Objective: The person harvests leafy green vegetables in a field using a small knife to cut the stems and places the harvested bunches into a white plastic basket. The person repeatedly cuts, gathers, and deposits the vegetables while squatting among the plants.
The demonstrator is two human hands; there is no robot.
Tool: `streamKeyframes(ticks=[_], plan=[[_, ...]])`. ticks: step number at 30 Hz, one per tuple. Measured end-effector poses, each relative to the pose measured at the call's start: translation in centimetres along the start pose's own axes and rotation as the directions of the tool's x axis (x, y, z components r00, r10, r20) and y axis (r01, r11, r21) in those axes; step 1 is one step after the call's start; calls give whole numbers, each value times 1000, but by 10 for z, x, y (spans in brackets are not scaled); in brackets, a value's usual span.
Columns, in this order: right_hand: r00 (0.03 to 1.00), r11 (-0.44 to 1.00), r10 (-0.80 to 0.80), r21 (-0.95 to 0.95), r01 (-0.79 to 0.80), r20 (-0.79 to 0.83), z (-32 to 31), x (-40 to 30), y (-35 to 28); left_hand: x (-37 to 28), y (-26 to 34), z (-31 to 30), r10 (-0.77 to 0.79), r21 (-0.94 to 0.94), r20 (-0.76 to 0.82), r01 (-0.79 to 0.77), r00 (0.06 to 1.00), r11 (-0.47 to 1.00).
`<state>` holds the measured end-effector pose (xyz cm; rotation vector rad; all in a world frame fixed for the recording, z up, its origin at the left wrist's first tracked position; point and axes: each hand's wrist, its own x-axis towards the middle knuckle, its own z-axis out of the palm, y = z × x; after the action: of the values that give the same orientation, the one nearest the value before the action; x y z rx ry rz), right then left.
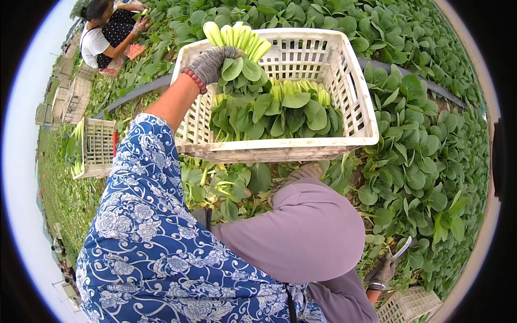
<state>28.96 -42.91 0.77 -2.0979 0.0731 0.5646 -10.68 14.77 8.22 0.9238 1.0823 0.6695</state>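
My left hand (212, 66), in a grey knitted glove with a red cuff, grips a bunch of bok choy (238, 40) by its leafy part, stems pointing up. It is over the left part of a white plastic crate (258, 144). Inside lie more bok choy (299, 109), their pale stems towards the far side and leaves towards me. My right hand (381, 270), in a dark, soiled glove, is low at the right beyond my bent knee, shut on a knife with a curved pale blade (402, 248). A band circles that wrist.
Dense bok choy plants (424, 161) grow on the right and behind the crate. A dark hose (137, 92) crosses the field. Another filled crate (98, 145) is at left, with stacked crates (76, 99) beyond. A crate (410, 305) is at lower right. A gloved person (95, 44) crouches at upper left.
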Motion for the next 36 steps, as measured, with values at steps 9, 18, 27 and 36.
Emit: streamKeyframes(ticks=[9, 18, 27, 36], plan=[[990, 991, 121, -71, -116, 76, -1, 23, 23, 35, -99, -39, -96, -85, -176, 82, 980, 993], [979, 980, 186, -93, -178, 81, 8, 29, 43, 10, -107, -88, -218, -182, -243, 177, 945, 967], [979, 982, 175, -88, -166, 109, 16, 35, 52, 12, -144, -82, -242, -246, -167, 197, 956, 949], [971, 972, 190, -165, -165, 146, 13, 35, 53, -10, -138, -96, -266, -226, -110, 237, 958, 945]])
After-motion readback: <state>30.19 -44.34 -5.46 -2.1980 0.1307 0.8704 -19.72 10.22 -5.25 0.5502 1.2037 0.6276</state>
